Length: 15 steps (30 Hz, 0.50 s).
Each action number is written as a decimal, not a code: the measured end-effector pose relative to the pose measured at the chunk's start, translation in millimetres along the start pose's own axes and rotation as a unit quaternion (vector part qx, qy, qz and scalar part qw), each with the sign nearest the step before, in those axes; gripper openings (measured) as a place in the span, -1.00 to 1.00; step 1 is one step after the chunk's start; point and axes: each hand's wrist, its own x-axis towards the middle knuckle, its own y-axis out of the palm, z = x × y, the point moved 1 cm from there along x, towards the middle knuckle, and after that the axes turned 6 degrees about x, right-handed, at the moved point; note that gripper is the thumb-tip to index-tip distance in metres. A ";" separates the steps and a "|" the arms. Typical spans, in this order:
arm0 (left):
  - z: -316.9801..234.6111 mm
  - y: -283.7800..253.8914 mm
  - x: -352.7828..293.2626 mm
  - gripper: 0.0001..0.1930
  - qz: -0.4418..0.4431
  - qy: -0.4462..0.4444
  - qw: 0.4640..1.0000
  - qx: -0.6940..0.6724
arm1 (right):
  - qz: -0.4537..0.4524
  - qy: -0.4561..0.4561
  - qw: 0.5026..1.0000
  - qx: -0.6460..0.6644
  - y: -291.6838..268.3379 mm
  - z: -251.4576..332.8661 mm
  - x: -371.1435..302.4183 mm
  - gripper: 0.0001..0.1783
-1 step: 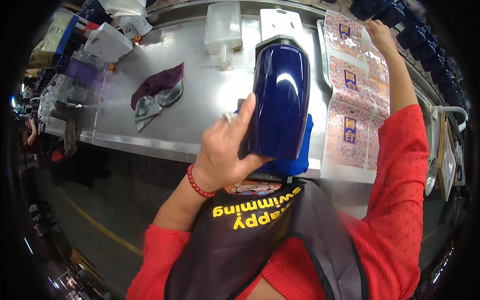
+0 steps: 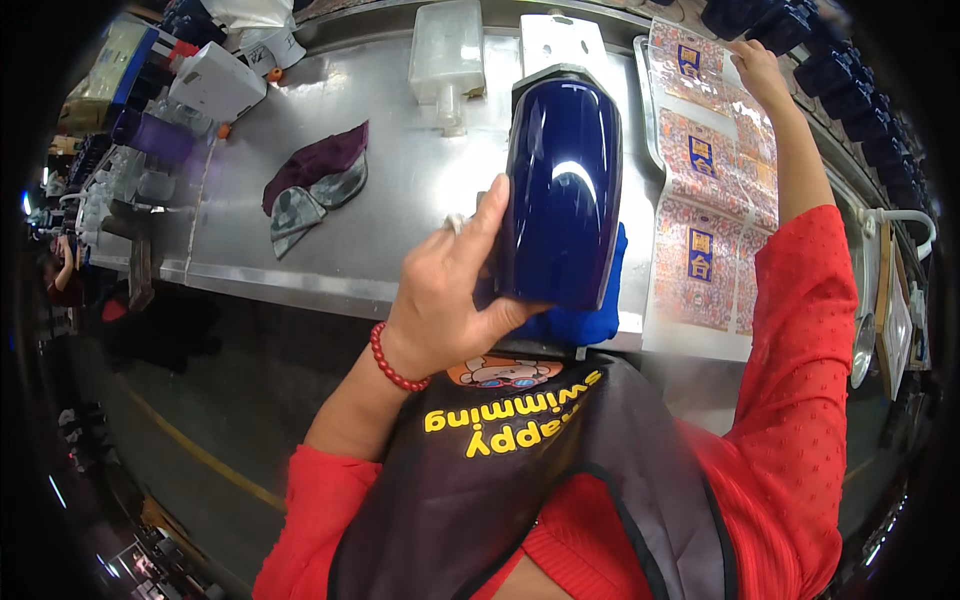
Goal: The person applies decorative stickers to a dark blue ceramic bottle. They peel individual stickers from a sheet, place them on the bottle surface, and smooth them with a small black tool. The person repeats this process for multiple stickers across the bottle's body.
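Note:
A glossy dark blue bottle lies in the middle of the head view, its broad face up. My left hand grips its near left side, thumb at the near end and fingers along the side. Behind its far end shows a grey angular edge. Under its near end is a bright blue cloth. To the right lies a clear sheet of repeated colourful labels. At its far right corner my right hand pinches the edge, fingers closed; the fingertips are small and partly hidden.
On the metal table lie a folded purple and grey cloth and an upturned clear bottle. A white holed block stands behind. White jugs crowd the far left. Rows of dark blue bottles line the right.
The blue bottle and my left hand have shifted very slightly away from me. My right hand has stayed at the sheet's corner.

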 end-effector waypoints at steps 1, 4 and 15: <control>-3.4 -4.4 1.4 0.01 0.005 -0.021 0.999 -0.028 | 0.015 0.017 1.000 -0.006 5.0 -1.4 -4.5 -0.66; -10.9 -10.8 8.5 -0.01 0.001 -0.044 0.997 -0.058 | 0.051 0.057 0.997 -0.010 12.6 -3.0 -9.1 -0.57; 6.2 26.3 -12.4 0.00 -0.043 0.033 0.995 0.083 | 0.118 0.152 0.981 0.026 4.7 16.1 -2.4 -0.36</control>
